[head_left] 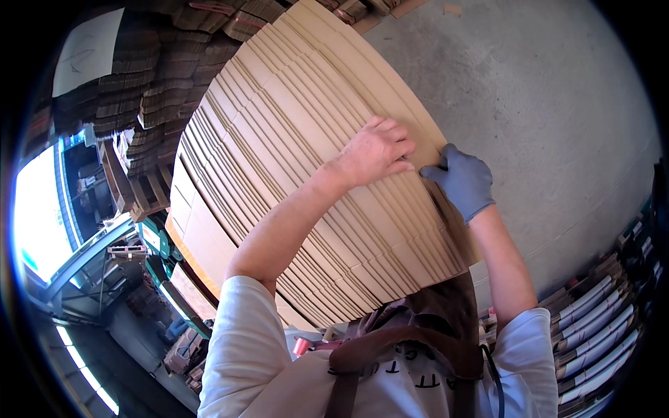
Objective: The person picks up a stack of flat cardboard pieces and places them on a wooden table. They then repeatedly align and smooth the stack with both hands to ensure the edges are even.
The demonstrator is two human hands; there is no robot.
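Observation:
A long row of flattened cardboard boxes [279,118] stretches in front of me, their folded edges packed side by side. My left hand [378,151], bare, rests on the right part of the row with its fingers curled over the edges of the cardboard. Just to its right, my right hand [462,180] wears a grey-blue glove. Its thumb and fingers close on the border of the outermost cardboard sheet [408,97], at the row's right side. The ends of the left fingertips are partly hidden against the cardboard.
Bundled cardboard stacks [160,83] rise at the far left, with a white paper sheet [87,52] on them and a wooden pallet [143,191] below. Concrete floor [543,90] lies to the right. More bundles [599,327] stand at the lower right.

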